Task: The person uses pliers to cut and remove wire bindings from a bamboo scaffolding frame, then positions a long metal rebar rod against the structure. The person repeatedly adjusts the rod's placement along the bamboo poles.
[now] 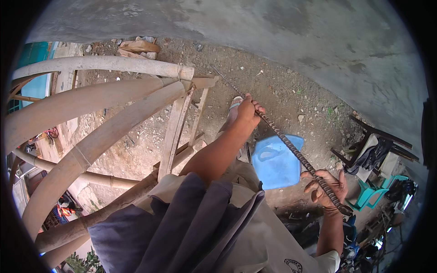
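Stony ground (pixel 287 88) | grey wall (pixel 296 32) | bamboo poles (pixel 95 98) | left hand (pixel 248 112) gripping rod (pixel 290 144)

Stained grey wall (pixel 346 59), stony dirt ground (pixel 284 107), blue plastic stool (pixel 276 175), teal plastic chair (pixel 362 195).

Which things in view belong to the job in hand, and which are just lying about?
In use:
- rod, gripped by the left hand
- right hand, open at the rod's near end

Seemingly just about:
- blue stool
- teal seat
- bamboo poles, held by neither hand
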Motion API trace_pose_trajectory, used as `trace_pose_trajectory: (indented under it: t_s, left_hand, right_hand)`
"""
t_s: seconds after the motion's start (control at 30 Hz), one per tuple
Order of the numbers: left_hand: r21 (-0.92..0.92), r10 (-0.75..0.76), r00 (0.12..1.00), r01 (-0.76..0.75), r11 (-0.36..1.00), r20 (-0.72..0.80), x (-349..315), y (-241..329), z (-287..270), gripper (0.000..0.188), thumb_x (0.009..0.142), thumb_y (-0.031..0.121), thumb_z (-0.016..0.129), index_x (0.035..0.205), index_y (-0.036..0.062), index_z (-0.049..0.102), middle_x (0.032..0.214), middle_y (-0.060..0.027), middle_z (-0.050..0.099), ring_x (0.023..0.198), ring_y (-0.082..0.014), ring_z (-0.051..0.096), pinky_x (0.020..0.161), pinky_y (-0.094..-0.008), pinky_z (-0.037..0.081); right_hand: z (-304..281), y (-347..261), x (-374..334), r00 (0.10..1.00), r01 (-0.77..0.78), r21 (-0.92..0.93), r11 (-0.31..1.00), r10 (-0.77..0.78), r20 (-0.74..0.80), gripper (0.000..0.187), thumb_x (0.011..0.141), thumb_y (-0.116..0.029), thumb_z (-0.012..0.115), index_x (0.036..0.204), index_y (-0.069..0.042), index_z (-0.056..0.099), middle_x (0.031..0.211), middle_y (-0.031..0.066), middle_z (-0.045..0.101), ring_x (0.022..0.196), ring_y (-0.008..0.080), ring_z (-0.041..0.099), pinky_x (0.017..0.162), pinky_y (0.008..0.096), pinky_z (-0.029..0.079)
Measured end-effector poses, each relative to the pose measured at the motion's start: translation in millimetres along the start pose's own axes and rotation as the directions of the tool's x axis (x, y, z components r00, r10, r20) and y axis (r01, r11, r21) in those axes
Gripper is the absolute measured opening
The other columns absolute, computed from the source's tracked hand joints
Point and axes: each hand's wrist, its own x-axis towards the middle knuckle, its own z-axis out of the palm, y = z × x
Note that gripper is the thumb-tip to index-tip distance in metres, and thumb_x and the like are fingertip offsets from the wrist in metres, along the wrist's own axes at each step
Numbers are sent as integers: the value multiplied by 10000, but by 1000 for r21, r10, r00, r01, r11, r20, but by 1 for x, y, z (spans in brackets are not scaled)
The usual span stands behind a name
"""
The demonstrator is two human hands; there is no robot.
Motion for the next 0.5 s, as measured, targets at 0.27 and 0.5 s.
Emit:
trace_pose_trajectory:
  t_s: [0.27, 0.5]
  left_hand:
    - [-247, -27, 996, 6, 969, -84, -12, 60, 140, 162, 1105, 236, 399, 1146, 80, 407, 791, -37, 399, 650, -166, 426, 815, -459, 578]
    - [-371, 22, 982, -91, 924, -187, 21, 112, 150, 197, 1097, 262, 426, 1241, 127, 430, 801, -45, 431, 682, -150, 487, 858, -493, 621]
  right_hand:
    - [49, -144, 144, 728, 677, -239, 696, -680, 86, 714, 975, -680, 465, 1193, -6, 554, 941, 151, 571, 660, 199, 511, 601, 333, 450]
    - [118, -194, 257, 663, 517, -724, 457, -748, 1, 398, 1052, -392, 545, 1085, 4, 576, 832, 18, 534, 547, 80, 431, 532, 254, 409]
